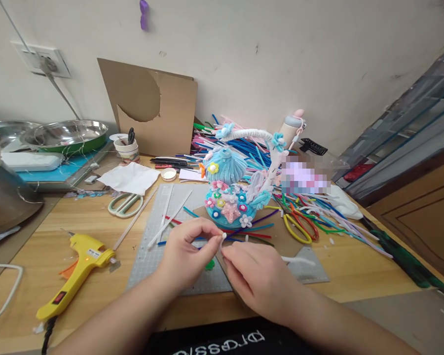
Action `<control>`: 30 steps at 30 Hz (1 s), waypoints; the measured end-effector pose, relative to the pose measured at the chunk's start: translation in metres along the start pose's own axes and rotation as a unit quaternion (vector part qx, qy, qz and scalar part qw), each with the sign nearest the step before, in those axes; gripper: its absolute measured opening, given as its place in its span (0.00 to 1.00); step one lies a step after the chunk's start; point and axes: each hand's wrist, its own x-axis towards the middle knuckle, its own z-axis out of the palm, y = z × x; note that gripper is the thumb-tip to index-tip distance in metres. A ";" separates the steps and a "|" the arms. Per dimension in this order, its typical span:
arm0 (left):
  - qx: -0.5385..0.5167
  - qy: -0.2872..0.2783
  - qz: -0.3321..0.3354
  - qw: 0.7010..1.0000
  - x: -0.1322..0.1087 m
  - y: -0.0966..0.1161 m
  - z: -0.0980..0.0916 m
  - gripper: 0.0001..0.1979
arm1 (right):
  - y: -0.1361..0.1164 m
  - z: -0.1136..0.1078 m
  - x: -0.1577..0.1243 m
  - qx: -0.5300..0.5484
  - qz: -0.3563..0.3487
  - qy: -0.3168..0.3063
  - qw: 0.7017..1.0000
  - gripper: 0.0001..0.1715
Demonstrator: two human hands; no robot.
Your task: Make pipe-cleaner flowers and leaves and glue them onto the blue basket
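Observation:
My left hand [187,254] and my right hand [257,276] meet over the grey cutting mat [148,261]. Both pinch one small white piece [223,237] between fingertips; it looks like the end of a white pipe cleaner. Just behind my fingers stands a blue pipe-cleaner ornament [229,190] with small flowers and a white arched stem. A green bit [209,265] shows under my left hand.
A yellow glue gun [76,271] lies left on the wooden table [355,271]. White glue sticks [166,217], scissors [126,204], a tissue [129,177], cardboard [151,108], a cup [127,148] and metal bowls [68,134] sit behind. A heap of coloured pipe cleaners [311,217] fills the right.

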 end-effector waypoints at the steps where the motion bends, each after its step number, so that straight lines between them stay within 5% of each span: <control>1: 0.010 -0.001 0.013 1.000 0.000 0.000 0.000 0.03 | -0.002 -0.003 0.001 0.026 -0.003 -0.003 1.000 0.10; 5: 0.017 -0.031 0.040 0.999 -0.001 0.001 0.001 0.03 | 0.002 -0.009 0.006 0.122 0.055 0.065 0.989 0.08; 8: -0.043 -0.069 0.001 0.997 -0.002 0.002 0.001 0.03 | 0.012 -0.005 0.008 0.128 0.106 0.132 0.977 0.09; 13: -0.139 -0.035 -0.088 0.986 -0.001 -0.001 0.001 0.03 | 0.014 0.006 0.004 0.021 0.072 0.051 0.996 0.10; 18: -0.051 0.003 -0.041 0.998 -0.001 -0.003 0.001 0.02 | -0.002 -0.002 0.003 0.035 0.013 -0.001 0.999 0.10; 23: 0.011 -0.063 0.048 0.997 -0.002 0.001 0.000 0.04 | 0.004 -0.007 0.009 0.150 0.096 0.094 0.980 0.08; 26: -0.048 -0.074 0.017 0.996 -0.001 0.000 0.001 0.03 | 0.015 -0.001 0.010 0.177 0.137 0.126 0.967 0.09; 30: -0.139 -0.042 -0.065 0.987 -0.001 -0.001 0.003 0.03 | 0.018 0.004 0.009 0.116 0.104 0.079 0.985 0.11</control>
